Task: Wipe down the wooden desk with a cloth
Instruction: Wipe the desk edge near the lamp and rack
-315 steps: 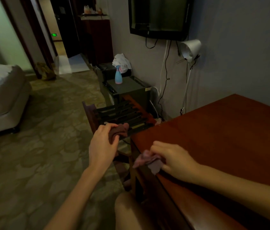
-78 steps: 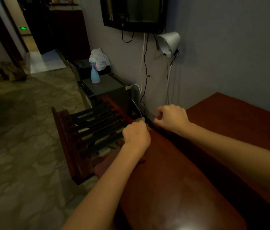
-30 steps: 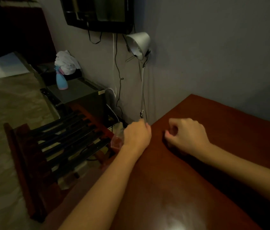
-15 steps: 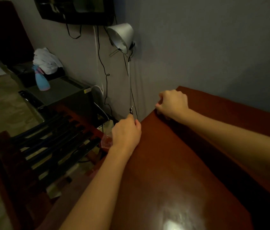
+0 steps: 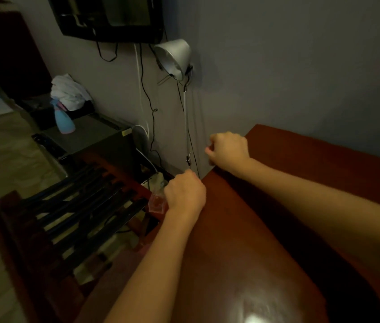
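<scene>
A: Where is the cloth [image 5: 157,202]?
B: The left hand [image 5: 184,194] grips it at the tabletop [image 5: 277,206] edge — most wood lies to its right. The right hand [image 5: 228,150] is curled — holding something? I cannot tell.

desk [image 5: 266,229] | red-brown wood; left hand [image 5: 184,194] on edge; right hand [image 5: 228,150] at corner

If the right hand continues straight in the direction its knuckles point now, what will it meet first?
Probably the lamp's thin pole, which stands just beyond the right hand, past the desk corner. The wall is behind it. Depth is unclear in this view.
</scene>
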Motion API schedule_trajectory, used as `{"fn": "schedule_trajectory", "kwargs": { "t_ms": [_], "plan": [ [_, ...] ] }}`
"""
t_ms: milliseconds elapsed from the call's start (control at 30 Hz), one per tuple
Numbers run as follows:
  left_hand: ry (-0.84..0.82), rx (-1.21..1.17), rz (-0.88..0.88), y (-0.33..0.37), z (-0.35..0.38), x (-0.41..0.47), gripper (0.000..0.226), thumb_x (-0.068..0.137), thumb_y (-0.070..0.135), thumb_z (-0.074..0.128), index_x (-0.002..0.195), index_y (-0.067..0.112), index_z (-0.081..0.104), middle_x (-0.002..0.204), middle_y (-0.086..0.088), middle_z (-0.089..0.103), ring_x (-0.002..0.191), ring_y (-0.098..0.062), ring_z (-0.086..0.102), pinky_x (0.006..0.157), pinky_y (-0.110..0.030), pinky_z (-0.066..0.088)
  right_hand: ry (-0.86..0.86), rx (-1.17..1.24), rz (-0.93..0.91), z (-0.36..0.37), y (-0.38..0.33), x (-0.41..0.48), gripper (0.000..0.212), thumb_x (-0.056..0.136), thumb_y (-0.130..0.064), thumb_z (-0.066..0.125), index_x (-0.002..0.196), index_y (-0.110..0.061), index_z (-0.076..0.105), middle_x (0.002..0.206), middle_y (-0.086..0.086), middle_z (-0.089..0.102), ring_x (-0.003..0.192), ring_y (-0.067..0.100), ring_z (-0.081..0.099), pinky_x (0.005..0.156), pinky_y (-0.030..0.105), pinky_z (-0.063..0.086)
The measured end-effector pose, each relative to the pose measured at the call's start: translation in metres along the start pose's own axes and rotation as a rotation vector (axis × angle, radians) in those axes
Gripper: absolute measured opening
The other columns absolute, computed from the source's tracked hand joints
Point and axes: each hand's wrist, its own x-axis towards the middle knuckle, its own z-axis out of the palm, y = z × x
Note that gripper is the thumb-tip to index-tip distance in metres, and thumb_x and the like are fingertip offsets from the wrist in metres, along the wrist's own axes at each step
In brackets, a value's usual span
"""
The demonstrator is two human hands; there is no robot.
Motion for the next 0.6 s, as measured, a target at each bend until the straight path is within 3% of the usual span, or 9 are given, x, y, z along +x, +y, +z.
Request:
{"fn": "schedule_trajectory", "kwargs": {
  "t_ms": [133, 267, 367, 467, 600],
  "plan": [
    [-0.076, -0.002, -0.093, -0.005, -0.003, 0.002, 0.029, 0.096, 0.018, 0.038, 0.118, 0.010, 0.056, 0.121, -0.013, 0.059, 0.109, -0.031, 0.057, 0.082, -0.036, 0.044, 0.002, 0.197, -0.159, -0.002, -0.026, -0.043, 0.023, 0.088, -0.036, 0.052, 0.070, -0.022, 0.048, 0.068, -0.006, 0.053, 0.063, 0.015, 0.051, 0.053, 0.026, 0.033],
    [-0.070, 0.022, -0.053, -0.003, 0.000, 0.004, 0.031, 0.100, 0.021, 0.033, 0.116, 0.011, 0.058, 0.114, -0.012, 0.062, 0.103, -0.029, 0.060, 0.077, -0.035, 0.044, -0.027, 0.105, -0.076, -0.016, 0.027, -0.044, 0.021, 0.088, -0.035, 0.053, 0.072, -0.022, 0.053, 0.069, -0.007, 0.054, 0.064, 0.015, 0.051, 0.057, 0.027, 0.033],
    [-0.013, 0.010, 0.017, -0.002, 0.002, 0.003, 0.037, 0.103, 0.028, 0.028, 0.110, 0.010, 0.060, 0.104, -0.010, 0.065, 0.094, -0.027, 0.063, 0.076, -0.036, 0.048, 0.048, 0.039, 0.068, -0.014, 0.058, -0.009, 0.022, 0.086, -0.035, 0.052, 0.074, -0.018, 0.061, 0.066, -0.002, 0.061, 0.065, 0.020, 0.059, 0.059, 0.028, 0.035],
    [0.034, -0.017, 0.051, -0.003, 0.003, 0.003, 0.042, 0.103, 0.037, 0.027, 0.108, 0.012, 0.061, 0.101, -0.009, 0.066, 0.091, -0.026, 0.063, 0.075, -0.036, 0.049, 0.099, 0.076, 0.116, -0.007, 0.041, -0.001, 0.022, 0.085, -0.032, 0.055, 0.069, -0.018, 0.052, 0.067, -0.003, 0.059, 0.063, 0.018, 0.053, 0.059, 0.026, 0.033],
    [0.052, -0.021, 0.065, -0.005, 0.006, 0.003, 0.043, 0.102, 0.042, 0.028, 0.102, 0.012, 0.060, 0.092, -0.007, 0.065, 0.082, -0.022, 0.062, 0.066, -0.034, 0.046, 0.010, 0.140, -0.067, -0.015, 0.027, -0.055, 0.032, 0.083, -0.039, 0.060, 0.061, -0.025, 0.042, 0.062, -0.012, 0.052, 0.060, 0.010, 0.052, 0.054, 0.024, 0.035]
  ]
}}
